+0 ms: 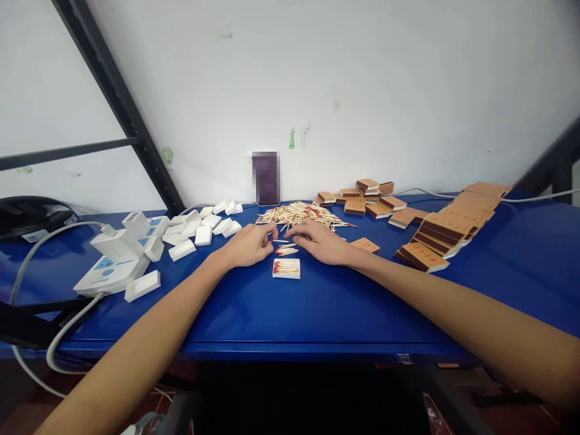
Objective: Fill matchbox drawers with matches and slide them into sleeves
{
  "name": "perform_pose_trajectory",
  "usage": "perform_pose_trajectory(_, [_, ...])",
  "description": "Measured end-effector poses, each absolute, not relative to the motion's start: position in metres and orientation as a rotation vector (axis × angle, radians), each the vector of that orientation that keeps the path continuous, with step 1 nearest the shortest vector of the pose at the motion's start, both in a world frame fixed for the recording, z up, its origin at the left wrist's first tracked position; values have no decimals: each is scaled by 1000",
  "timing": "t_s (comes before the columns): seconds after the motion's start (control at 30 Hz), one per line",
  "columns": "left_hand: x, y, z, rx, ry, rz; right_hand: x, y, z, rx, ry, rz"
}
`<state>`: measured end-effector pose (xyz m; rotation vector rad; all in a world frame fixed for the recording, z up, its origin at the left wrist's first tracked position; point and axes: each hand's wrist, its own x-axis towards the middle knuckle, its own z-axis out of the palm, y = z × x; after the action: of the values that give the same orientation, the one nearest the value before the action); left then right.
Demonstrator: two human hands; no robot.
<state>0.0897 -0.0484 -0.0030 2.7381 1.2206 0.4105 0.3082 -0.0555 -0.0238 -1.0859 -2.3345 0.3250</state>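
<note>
My left hand [249,245] has its fingers curled in a pinch, and a single match [281,241] sticks out at the fingertips. Facing it, my right hand [321,243] has its index finger stretched to the near edge of a heap of red-tipped matches [301,214], thumb apart from the finger. Below the hands, a small group of matches [287,249] lies on the table, heads to the left. Nearer to me sits a white matchbox tray [294,277] with several matches lying in it.
Empty white trays [203,235] are scattered at left, beside a power strip [113,272] with plugs and cables. Orange-brown matchbox sleeves [356,206] lie at right, with a long stack of them [453,217] farther right. A blurred dark upright device [266,178] leans on the wall.
</note>
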Motion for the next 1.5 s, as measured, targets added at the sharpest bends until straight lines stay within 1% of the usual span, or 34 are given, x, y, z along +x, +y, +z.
perform_pose_trajectory(0.17, [90,-49,-2,2727,1263,377,308,-60,-23,-1151,-2385,296])
perform_pose_trajectory(0.4, [90,-51,0,2798,1289,320,310,-58,-27,-1064,-2392,297])
perform_pose_trajectory(0.6, [79,-47,7,3018,1152,296,311,-55,-28,-1056,-2352,289])
perform_pose_trajectory(0.97, [74,-47,10,2991,1138,252,311,-58,-25,-1081,-2318,341])
perform_pose_trajectory(1.2, [82,-46,2,2978,1294,316,310,-61,-24,-1038,-2345,348])
perform_pose_trajectory(1.5, [86,-49,3,2858,1520,347,308,-65,-24,-1067,-2320,390])
